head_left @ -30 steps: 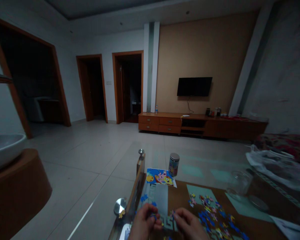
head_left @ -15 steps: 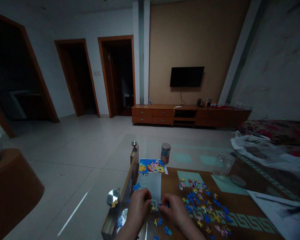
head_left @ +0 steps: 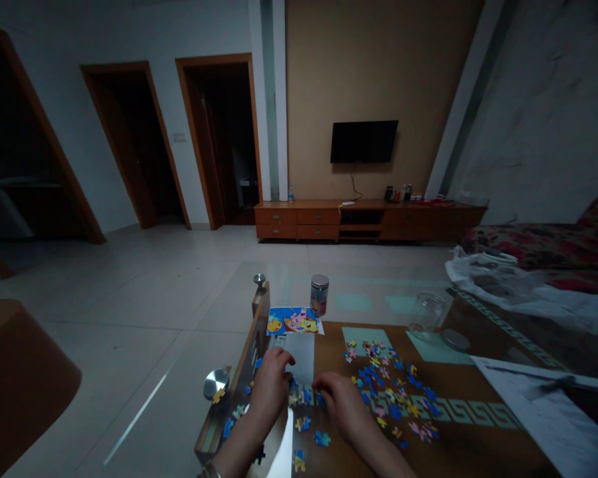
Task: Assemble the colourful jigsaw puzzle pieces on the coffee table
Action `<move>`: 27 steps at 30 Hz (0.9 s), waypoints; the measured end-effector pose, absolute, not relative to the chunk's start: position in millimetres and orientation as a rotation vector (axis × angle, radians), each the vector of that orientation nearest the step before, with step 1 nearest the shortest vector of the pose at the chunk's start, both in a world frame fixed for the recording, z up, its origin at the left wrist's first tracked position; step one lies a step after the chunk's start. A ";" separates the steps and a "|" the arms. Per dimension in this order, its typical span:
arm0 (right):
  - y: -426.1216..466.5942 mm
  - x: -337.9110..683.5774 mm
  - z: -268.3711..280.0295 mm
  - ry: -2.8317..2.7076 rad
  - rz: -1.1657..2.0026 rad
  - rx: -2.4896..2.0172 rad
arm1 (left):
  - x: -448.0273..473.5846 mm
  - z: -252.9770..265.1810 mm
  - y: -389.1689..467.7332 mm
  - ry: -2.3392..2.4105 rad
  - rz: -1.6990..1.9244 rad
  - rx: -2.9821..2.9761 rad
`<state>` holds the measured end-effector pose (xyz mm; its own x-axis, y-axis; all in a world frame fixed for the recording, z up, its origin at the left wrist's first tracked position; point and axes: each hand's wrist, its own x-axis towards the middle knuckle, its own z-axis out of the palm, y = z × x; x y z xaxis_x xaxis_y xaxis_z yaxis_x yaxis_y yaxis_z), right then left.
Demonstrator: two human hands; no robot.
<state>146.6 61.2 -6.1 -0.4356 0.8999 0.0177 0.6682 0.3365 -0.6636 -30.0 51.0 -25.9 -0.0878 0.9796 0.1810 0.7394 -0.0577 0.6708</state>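
Observation:
My left hand is closed over the left part of the glass table, thumb and fingers pinched at a small blue jigsaw piece. Opposite it, my right hand has its fingers curled down close to the tabletop; what is between its fingertips is mostly hidden. A few joined or touching pieces lie between the hands. Nearer me are loose pieces, among them a blue one and a yellow one. Right of my right hand spreads a large heap of mixed pieces.
A cartoon picture sheet and a printed tin stand farther back. To the right are a clear jar, a round lid, white papers and a plastic bag. A raised wooden edge runs along the left.
The view has shifted a little. My left hand has moved slightly away from me, and my right hand's fingers have loosened from a tighter pinch. More of the pieces between them shows.

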 end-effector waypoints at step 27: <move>51.0 132.0 7.6 -2.468 0.734 -1.395 | -23.7 -5.9 1.0 2.000 0.487 2.070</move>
